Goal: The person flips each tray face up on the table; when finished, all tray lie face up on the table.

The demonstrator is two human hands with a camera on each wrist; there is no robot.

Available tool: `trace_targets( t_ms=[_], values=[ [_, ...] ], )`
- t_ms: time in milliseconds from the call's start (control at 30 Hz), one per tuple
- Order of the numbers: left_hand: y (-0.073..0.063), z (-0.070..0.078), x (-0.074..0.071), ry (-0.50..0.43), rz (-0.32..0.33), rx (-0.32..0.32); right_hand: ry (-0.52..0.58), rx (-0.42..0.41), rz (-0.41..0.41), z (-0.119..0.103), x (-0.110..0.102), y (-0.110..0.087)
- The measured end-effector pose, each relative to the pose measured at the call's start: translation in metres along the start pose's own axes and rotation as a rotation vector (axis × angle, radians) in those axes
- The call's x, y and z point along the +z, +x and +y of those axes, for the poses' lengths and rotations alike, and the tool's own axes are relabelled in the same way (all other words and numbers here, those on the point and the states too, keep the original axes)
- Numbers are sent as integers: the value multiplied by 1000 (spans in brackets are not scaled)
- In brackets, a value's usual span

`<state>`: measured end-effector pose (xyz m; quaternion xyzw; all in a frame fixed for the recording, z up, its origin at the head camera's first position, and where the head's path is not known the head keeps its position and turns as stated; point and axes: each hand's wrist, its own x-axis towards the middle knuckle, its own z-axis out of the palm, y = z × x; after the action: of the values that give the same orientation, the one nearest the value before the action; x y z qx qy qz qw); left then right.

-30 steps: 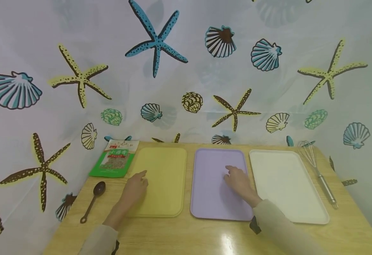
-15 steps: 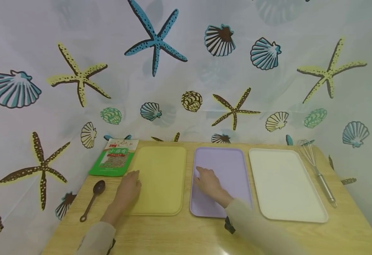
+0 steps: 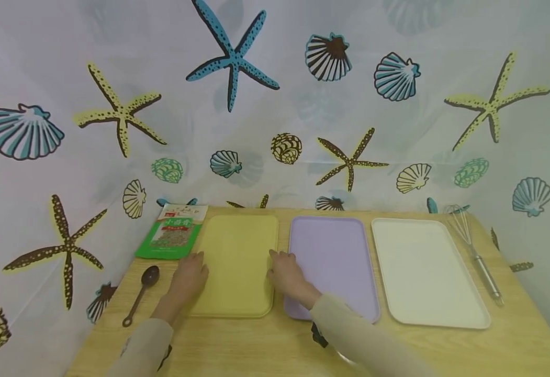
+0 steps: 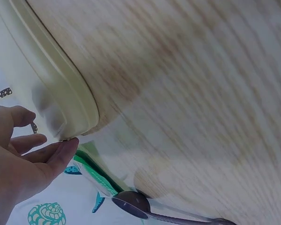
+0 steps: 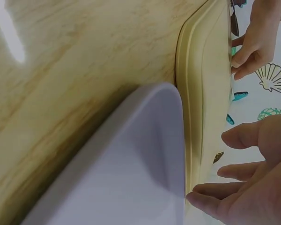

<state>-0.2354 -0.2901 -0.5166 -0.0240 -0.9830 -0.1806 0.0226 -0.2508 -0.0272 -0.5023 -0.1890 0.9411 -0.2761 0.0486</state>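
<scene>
Left rim of the yellow tray partly behind the left hand, small print on the green packet illegible

My head view faces down toward twelve o'clock. Both wrist views, close in, share the yellow tray.

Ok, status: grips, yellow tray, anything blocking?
Left grip at left edge of yellow tray, right grip at right edge. Tray flat on table. Possible obstacle: purple tray close alongside.
</scene>
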Motion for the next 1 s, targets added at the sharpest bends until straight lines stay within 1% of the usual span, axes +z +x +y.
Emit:
trace_targets(
  t_ms=[200,333,467,600,733,867,1000],
  values=[
    [-1,-3,-1,22,-32,0,-3,9,5,-5,10,3],
    [0,-3,-1,28,-54,6,-34,29,15,-9,15,6],
    [2,-3,-3,28,-63,3,-130,33,36,-13,19,9],
    [2,-4,-4,30,-70,-21,-205,33,56,-16,25,10],
    [7,-4,-3,44,-70,-47,-189,26,78,-14,26,10],
    [7,-2,-1,40,-49,-71,-179,-34,130,-11,27,11],
    [4,1,3,16,-27,-86,-108,-71,172,-6,29,9]
  ],
)
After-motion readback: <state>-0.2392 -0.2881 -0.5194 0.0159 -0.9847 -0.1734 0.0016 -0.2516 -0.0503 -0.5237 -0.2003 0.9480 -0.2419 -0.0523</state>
